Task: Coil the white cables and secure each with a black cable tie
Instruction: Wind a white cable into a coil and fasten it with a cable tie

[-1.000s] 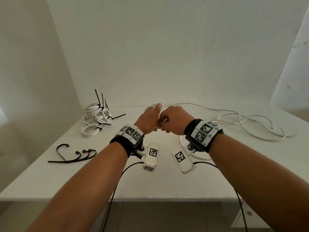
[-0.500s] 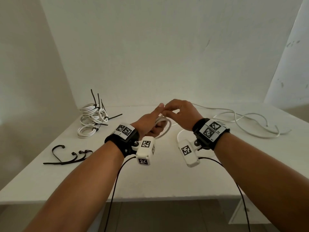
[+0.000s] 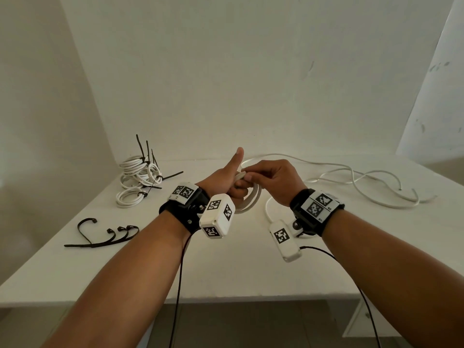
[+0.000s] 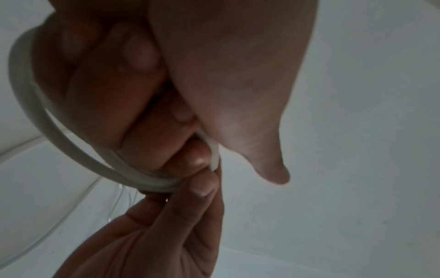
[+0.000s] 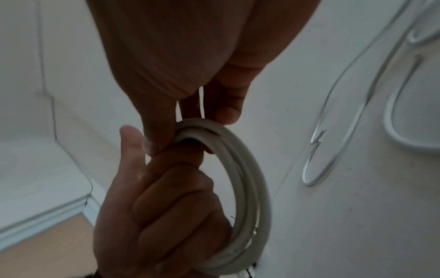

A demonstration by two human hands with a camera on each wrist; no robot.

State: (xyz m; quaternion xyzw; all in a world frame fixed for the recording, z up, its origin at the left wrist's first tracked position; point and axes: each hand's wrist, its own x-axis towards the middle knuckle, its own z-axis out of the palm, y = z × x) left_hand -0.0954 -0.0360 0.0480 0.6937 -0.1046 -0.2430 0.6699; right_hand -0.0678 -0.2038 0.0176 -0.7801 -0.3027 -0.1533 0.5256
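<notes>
Gripping coil [image 5: 247, 180], left hand [image 5: 166, 197] shows fingers only wrist-side.

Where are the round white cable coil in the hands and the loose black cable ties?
Round white cable coil [image 5: 252, 188], right wrist view, on its right-hand curve.
Loose black cable ties [image 3: 100, 243], head view, on the straight tails.

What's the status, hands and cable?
Left hand grips the half-wound white cable coil. Right hand pinches its top loop. No black cable tie on it. Nothing obstructing.
</notes>
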